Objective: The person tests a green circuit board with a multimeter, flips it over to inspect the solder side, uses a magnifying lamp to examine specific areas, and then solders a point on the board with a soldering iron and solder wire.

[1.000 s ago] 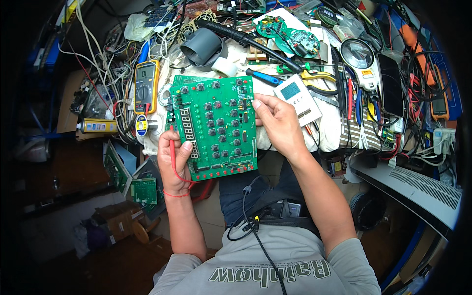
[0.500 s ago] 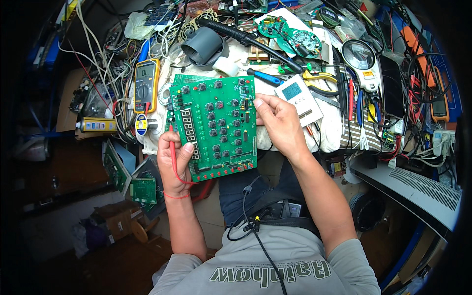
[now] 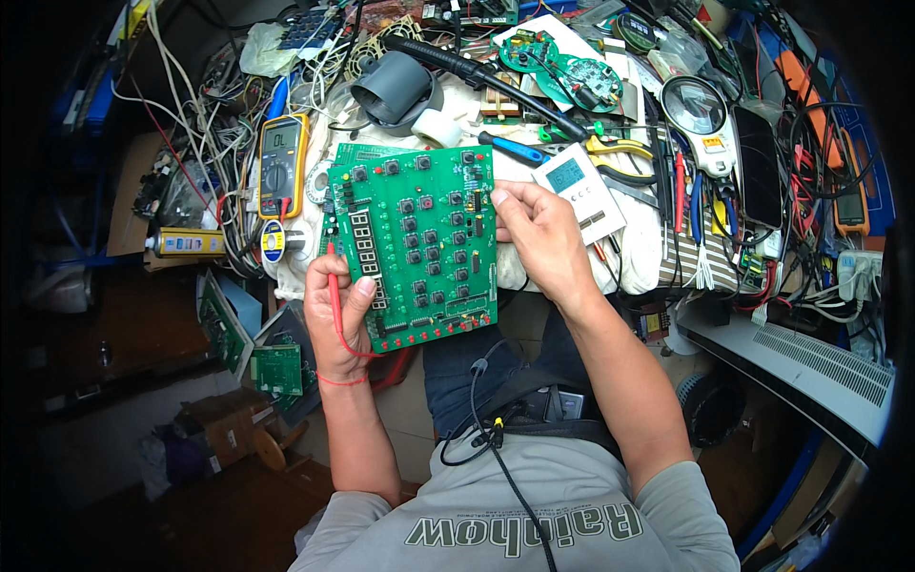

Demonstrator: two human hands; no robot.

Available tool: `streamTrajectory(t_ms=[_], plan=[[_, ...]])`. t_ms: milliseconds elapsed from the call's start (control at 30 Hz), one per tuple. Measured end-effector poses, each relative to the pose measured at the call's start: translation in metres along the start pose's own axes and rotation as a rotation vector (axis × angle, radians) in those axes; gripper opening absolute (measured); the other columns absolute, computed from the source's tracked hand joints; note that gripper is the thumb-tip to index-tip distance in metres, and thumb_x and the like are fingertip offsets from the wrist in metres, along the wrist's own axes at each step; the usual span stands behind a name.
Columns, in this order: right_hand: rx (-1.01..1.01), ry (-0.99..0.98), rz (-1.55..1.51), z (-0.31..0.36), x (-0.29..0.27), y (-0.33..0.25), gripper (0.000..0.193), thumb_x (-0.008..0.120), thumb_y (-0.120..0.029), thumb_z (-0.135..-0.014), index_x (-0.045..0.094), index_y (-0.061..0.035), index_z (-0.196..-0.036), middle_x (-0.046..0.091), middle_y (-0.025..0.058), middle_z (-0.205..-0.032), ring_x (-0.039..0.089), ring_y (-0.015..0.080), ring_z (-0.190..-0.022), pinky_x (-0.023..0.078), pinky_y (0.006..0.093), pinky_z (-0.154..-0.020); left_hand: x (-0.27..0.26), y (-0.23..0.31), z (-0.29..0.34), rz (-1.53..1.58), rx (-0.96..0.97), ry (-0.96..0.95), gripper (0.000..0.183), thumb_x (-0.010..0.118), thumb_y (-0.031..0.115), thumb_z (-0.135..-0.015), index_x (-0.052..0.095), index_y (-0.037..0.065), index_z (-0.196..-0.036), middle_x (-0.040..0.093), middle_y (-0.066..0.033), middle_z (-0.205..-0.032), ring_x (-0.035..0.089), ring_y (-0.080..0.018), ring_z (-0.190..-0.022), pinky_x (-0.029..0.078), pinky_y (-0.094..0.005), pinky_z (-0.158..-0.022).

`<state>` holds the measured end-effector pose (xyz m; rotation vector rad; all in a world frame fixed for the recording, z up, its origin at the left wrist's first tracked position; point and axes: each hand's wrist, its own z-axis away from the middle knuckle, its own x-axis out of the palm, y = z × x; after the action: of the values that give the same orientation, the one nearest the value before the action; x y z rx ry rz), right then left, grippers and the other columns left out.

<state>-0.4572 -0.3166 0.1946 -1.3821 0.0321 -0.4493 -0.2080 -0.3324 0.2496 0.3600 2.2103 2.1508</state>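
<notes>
Here, left fingers point(image 3: 356, 297) and right fingers point(image 3: 512, 212) tight on a flat, button-studded green circuit board point(image 3: 422, 250).

Green button-studded circuit board point(image 3: 422, 246), slightly askew, red probe point(image 3: 335, 300) beside its left edge, tip contact unclear

Left hand point(image 3: 335, 319): I can't see the fingers behind the green board point(image 3: 429, 272). Its underside is hidden too. Right hand point(image 3: 541, 229): can't tell how far its fingertips reach behind the edge. Second board point(image 3: 370, 153) mostly covered, I only get its top strip. Red probe point(image 3: 335, 300): tip too small to call contact. Grey shirt point(image 3: 457, 548) cut off by lower edge.
</notes>
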Motion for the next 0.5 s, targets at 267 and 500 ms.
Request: streamTrajectory(t_ms=[267,500], plan=[[0.033,-0.004,0.005,0.0,0.001,-0.008,0.039,0.063,-0.023,-0.106,0.067,0.0108,-0.124,0.076,0.0103,-0.097,0.066,0.0098,-0.081,0.052,0.0266,-0.072,-0.009,-0.008,-0.002,0.002,-0.01,0.003,0.034,0.077,0.0,-0.091,0.053,0.01,-0.114,0.066,-0.0038,-0.119,0.061,-0.0123,-0.109,0.046,-0.029,-0.1],[0.047,-0.016,0.015,0.002,0.001,-0.013,0.039,0.062,-0.02,-0.106,0.065,0.0123,-0.126,0.076,0.015,-0.107,0.071,0.0136,-0.094,0.055,0.0276,-0.083,-0.009,-0.009,-0.003,0.001,-0.014,0.023,0.035,0.077,-0.003,-0.091,0.054,0.009,-0.114,0.058,0.0025,-0.102,0.057,-0.0075,-0.096,0.047,-0.0237,-0.088]])
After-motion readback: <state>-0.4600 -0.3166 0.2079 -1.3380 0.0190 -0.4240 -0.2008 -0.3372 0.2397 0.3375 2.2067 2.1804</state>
